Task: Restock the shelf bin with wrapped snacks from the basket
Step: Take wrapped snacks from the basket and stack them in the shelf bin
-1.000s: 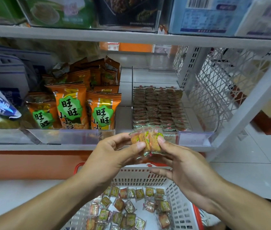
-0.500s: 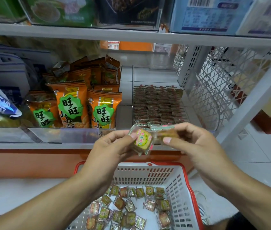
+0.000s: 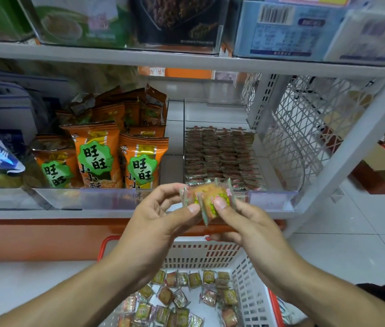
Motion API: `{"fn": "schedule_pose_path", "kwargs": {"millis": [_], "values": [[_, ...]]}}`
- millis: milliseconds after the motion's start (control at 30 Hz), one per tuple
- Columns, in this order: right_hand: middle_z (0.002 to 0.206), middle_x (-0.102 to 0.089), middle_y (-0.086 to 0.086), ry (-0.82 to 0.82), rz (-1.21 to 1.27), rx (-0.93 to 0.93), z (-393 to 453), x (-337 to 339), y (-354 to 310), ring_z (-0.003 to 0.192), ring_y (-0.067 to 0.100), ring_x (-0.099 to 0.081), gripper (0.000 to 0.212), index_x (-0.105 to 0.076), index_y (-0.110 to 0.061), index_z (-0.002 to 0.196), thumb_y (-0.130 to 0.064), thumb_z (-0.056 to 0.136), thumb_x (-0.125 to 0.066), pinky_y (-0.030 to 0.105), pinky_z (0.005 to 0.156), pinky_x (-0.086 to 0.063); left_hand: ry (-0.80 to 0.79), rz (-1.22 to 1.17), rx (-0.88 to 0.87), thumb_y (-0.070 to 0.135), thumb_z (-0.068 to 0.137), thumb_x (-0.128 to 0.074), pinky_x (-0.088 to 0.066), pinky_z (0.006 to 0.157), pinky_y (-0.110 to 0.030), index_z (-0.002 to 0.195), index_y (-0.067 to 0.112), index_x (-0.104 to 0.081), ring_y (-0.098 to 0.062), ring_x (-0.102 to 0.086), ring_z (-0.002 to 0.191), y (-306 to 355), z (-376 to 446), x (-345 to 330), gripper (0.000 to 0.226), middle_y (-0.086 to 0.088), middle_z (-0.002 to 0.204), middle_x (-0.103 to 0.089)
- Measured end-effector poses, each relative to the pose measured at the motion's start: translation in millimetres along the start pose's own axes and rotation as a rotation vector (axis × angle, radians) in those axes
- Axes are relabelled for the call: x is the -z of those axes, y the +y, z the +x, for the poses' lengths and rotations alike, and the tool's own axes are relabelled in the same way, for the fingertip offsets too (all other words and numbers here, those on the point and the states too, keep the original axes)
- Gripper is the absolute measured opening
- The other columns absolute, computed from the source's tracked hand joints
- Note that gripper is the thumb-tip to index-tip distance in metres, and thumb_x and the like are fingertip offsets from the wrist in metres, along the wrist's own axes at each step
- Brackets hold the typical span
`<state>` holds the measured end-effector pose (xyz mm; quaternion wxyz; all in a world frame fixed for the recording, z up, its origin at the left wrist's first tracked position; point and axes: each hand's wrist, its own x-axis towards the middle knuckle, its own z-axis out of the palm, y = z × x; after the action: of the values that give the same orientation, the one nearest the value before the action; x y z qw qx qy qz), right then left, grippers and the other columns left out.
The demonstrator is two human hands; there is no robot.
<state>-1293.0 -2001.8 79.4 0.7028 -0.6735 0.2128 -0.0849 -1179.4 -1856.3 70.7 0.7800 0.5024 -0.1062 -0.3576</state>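
Note:
A small stack of clear-wrapped square snacks (image 3: 206,199) is pinched between my left hand (image 3: 163,223) and my right hand (image 3: 243,223), just in front of the shelf edge. Behind them, a clear shelf bin (image 3: 278,171) holds neat rows of the same wrapped snacks (image 3: 219,154); its rear half is bare. Below my hands stands a white basket with a red rim (image 3: 201,253), with several loose wrapped snacks (image 3: 186,298) on its bottom.
Orange snack bags (image 3: 116,149) fill the bin to the left. A white wire-mesh divider (image 3: 309,128) closes the shelf's right side beside a slanted white post (image 3: 356,138). The upper shelf (image 3: 186,59) carries boxed goods. White tiled floor lies all around.
The snacks went up to the bin's front with my right hand over them, then came back down a little. Both hands now pinch the stack upright between thumbs and fingers.

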Motion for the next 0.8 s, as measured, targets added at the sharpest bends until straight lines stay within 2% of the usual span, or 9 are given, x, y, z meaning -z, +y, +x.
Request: {"fn": "schedule_pose_path", "kwargs": {"millis": [133, 233, 300, 367, 433, 533, 633, 733, 800], "values": [[0.119, -0.073, -0.003, -0.113, 0.002, 0.015, -1.3, -1.7, -1.2, 0.108, 0.016, -0.069, 0.035, -0.067, -0.034, 0.125, -0.047, 0.093, -0.059, 0.039, 0.094, -0.058, -0.037, 0.015, -0.004, -0.001, 0.073, -0.079, -0.060, 0.079, -0.025, 0.101, 0.014, -0.074, -0.025, -0.074, 0.101, -0.6, 0.3, 0.4, 0.032, -0.016, 0.112, -0.075], [0.120, -0.073, -0.008, -0.129, -0.029, 0.076, -2.0, -1.3, -4.7, 0.109, 0.012, -0.070, 0.034, -0.061, -0.034, 0.128, -0.034, 0.094, -0.066, 0.035, 0.095, -0.057, -0.023, -0.037, 0.026, 0.005, 0.069, -0.066, -0.058, 0.083, -0.034, 0.100, 0.010, -0.070, -0.026, -0.073, 0.097, 1.7, -0.8, -4.1, 0.032, -0.018, 0.108, -0.075], [0.119, -0.069, -0.013, -0.106, -0.240, 0.157, -4.0, 0.8, -6.3, 0.107, 0.007, -0.068, 0.039, -0.056, -0.041, 0.125, -0.034, 0.090, -0.072, 0.034, 0.094, -0.056, 0.000, -0.176, 0.114, 0.017, 0.078, -0.059, -0.059, 0.080, -0.042, 0.095, 0.008, -0.073, -0.033, -0.070, 0.094, 2.2, -2.3, -7.6, 0.024, -0.022, 0.107, -0.073], [0.121, -0.056, -0.023, -0.129, -0.615, 0.280, -6.4, 2.1, -7.1, 0.115, 0.002, -0.057, 0.044, -0.049, -0.048, 0.126, -0.040, 0.088, -0.071, 0.030, 0.093, -0.053, 0.042, -0.203, 0.284, 0.038, 0.094, -0.052, -0.055, 0.080, -0.046, 0.118, 0.002, -0.068, -0.039, -0.065, 0.100, -0.8, -0.2, -7.2, 0.047, -0.029, 0.116, -0.068], [0.118, -0.045, -0.030, -0.172, -0.891, 0.406, -7.0, 0.1, -4.8, 0.121, -0.003, -0.043, 0.048, -0.043, -0.049, 0.130, -0.046, 0.089, -0.067, 0.023, 0.094, -0.044, 0.025, -0.174, 0.462, 0.058, 0.100, -0.043, -0.050, 0.093, -0.051, 0.131, -0.003, -0.063, -0.040, -0.060, 0.109, -2.3, -0.3, -9.3, 0.071, -0.034, 0.131, -0.062], [0.117, -0.040, -0.031, -0.195, -0.946, 0.432, -5.8, -3.4, -2.7, 0.122, -0.006, -0.037, 0.050, -0.040, -0.047, 0.132, -0.048, 0.089, -0.065, 0.018, 0.096, -0.037, 0.040, -0.213, 0.560, 0.059, 0.104, -0.036, -0.039, 0.113, -0.054, 0.125, -0.009, -0.067, -0.040, -0.059, 0.115, -6.2, 0.1, -13.2, 0.077, -0.035, 0.136, -0.058], [0.118, -0.039, -0.031, -0.201, -0.975, 0.430, -4.6, -2.2, -3.0, 0.122, -0.006, -0.036, 0.052, -0.039, -0.046, 0.133, -0.048, 0.089, -0.065, 0.018, 0.100, -0.036, 0.068, -0.122, 0.549, 0.056, 0.105, -0.036, -0.051, 0.101, -0.052, 0.125, -0.004, -0.066, -0.043, -0.068, 0.113, -14.4, 3.2, -15.0, 0.071, -0.031, 0.124, -0.068], [0.118, -0.041, -0.031, -0.230, -1.024, 0.376, -2.9, 1.3, -10.1, 0.121, -0.008, -0.036, 0.053, -0.037, -0.050, 0.131, -0.050, 0.086, -0.065, 0.023, 0.101, -0.040, 0.035, -0.075, 0.513, 0.056, 0.105, -0.037, -0.063, 0.071, -0.043, 0.124, -0.003, -0.066, -0.038, -0.075, 0.093, -18.3, 5.3, -15.9, 0.068, -0.029, 0.111, -0.073], [0.115, -0.046, -0.029, -0.244, -1.018, 0.322, -1.0, 4.2, -17.7, 0.114, -0.008, -0.044, 0.049, -0.040, -0.050, 0.123, -0.051, 0.081, -0.065, 0.024, 0.095, -0.045, -0.026, -0.090, 0.494, 0.057, 0.105, -0.035, -0.063, 0.069, -0.039, 0.126, -0.002, -0.066, -0.035, -0.075, 0.093, -18.4, 8.0, -17.4, 0.069, -0.029, 0.114, -0.072]]}}
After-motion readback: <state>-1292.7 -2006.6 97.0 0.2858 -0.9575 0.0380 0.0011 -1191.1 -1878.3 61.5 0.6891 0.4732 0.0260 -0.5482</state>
